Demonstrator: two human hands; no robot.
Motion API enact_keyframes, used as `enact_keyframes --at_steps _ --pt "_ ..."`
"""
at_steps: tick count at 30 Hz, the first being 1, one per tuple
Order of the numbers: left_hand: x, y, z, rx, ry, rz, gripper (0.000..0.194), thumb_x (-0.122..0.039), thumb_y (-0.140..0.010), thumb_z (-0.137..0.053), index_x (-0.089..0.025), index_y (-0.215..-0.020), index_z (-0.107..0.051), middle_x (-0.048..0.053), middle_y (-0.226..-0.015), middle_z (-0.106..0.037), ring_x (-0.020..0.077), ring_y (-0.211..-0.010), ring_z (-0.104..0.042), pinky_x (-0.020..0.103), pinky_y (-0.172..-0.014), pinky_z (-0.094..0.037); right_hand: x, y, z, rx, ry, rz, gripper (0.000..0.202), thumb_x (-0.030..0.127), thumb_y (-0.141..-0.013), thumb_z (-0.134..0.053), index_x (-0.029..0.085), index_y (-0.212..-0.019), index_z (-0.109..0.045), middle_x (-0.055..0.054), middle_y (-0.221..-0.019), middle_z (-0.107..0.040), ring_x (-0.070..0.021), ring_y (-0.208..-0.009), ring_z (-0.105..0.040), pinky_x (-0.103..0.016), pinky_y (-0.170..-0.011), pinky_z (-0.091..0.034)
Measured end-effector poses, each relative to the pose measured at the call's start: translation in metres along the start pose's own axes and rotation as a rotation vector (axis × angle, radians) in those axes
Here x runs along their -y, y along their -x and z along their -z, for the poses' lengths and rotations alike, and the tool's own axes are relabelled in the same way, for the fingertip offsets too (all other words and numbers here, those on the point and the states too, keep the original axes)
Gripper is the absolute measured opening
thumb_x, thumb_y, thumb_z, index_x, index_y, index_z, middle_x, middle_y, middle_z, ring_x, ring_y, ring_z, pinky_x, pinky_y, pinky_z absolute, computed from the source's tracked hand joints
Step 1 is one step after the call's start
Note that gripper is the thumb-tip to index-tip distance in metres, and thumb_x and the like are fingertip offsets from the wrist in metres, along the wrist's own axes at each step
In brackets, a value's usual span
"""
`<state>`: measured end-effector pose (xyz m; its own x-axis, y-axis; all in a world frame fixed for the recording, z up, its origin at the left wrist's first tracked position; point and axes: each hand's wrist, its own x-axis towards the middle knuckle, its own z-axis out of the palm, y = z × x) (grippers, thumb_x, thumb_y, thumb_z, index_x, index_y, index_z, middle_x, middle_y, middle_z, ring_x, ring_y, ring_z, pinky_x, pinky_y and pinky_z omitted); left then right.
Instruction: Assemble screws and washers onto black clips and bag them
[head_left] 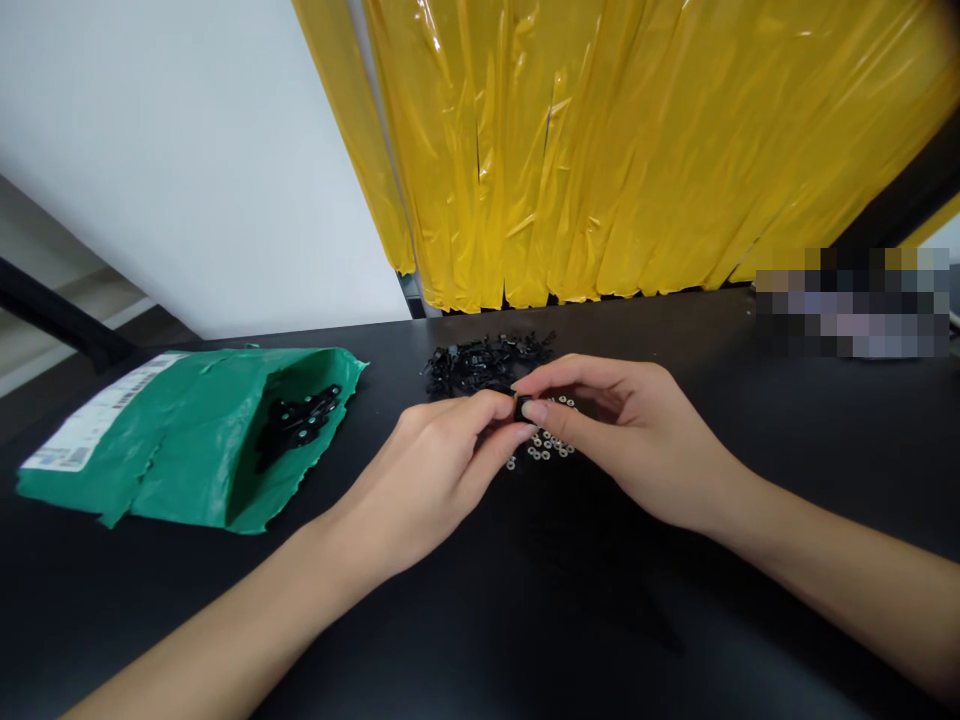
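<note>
My left hand point(442, 450) and my right hand point(630, 430) meet near the middle of the view. Between their thumbs and fingertips they pinch one small black part point(523, 407), mostly hidden by the fingers, so its exact kind does not show. Just below and behind the fingertips lie several small light metal rings point(551, 447) with holes in them. Beyond my hands is a loose pile of small black pieces point(484, 362).
A green plastic mailing bag point(187, 440) with a white label lies at the left, its mouth toward my hands, black parts with metal rings inside. The black table point(480, 620) runs beneath. Yellow plastic strips point(600, 150) hang behind. A blurred-out patch point(855, 305) covers the far right.
</note>
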<state>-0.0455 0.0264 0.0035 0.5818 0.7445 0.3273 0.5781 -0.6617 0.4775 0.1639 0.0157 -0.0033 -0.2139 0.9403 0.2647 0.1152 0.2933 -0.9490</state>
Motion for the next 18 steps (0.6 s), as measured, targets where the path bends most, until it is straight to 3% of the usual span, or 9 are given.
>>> enact_keyframes --at_steps 9,18 --pt "-0.0015 0.0019 0.0006 -0.028 -0.038 -0.041 0.015 -0.027 -0.106 -0.057 -0.019 -0.095 -0.064 -0.004 -0.076 -0.065 0.0103 -0.064 -0.059 0.023 -0.062 -0.042 0.0025 0.0025 0.0004 0.03 0.164 0.142 0.012 0.022 -0.096 -0.07 0.025 -0.105 -0.077 0.0 -0.104 -0.078 -0.0179 -0.098 -0.072 -0.033 -0.089 -0.058" --pt "-0.0028 0.003 0.0014 -0.043 -0.056 -0.091 0.013 -0.027 -0.104 -0.059 -0.018 -0.098 -0.066 -0.004 -0.077 -0.066 0.0102 -0.064 -0.06 0.023 -0.063 -0.043 0.0071 0.0038 0.0053 0.101 0.247 0.168 0.009 0.022 -0.098 -0.065 0.025 -0.103 -0.073 0.001 -0.102 -0.078 -0.0172 -0.094 -0.073 -0.03 -0.081 -0.058"
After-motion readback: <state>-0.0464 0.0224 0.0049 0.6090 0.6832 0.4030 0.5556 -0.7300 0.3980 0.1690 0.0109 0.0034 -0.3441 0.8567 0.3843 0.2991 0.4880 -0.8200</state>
